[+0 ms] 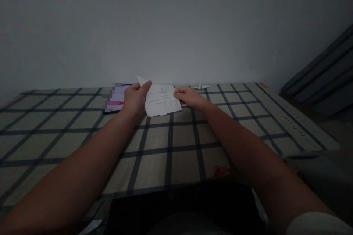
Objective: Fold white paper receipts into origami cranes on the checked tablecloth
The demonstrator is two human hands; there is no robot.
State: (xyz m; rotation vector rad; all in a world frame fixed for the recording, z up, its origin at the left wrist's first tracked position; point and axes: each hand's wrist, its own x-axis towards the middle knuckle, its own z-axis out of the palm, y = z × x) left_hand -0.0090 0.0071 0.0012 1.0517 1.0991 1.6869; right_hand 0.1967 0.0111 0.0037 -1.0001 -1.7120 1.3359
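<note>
A white printed sheet of paper (162, 100) lies partly lifted over the checked cloth near the wall. My left hand (135, 98) pinches its left edge, thumb on top, and holds that corner raised. My right hand (190, 98) grips the paper's right edge low against the cloth, fingers curled. Both arms stretch far forward.
A phone with a lit screen (116, 98) lies just left of my left hand. A small folded white paper shape (201, 87) sits by the wall behind my right hand. The checked cloth (165, 143) covers the surface; a wall stands close behind and striped fabric (325, 73) at right.
</note>
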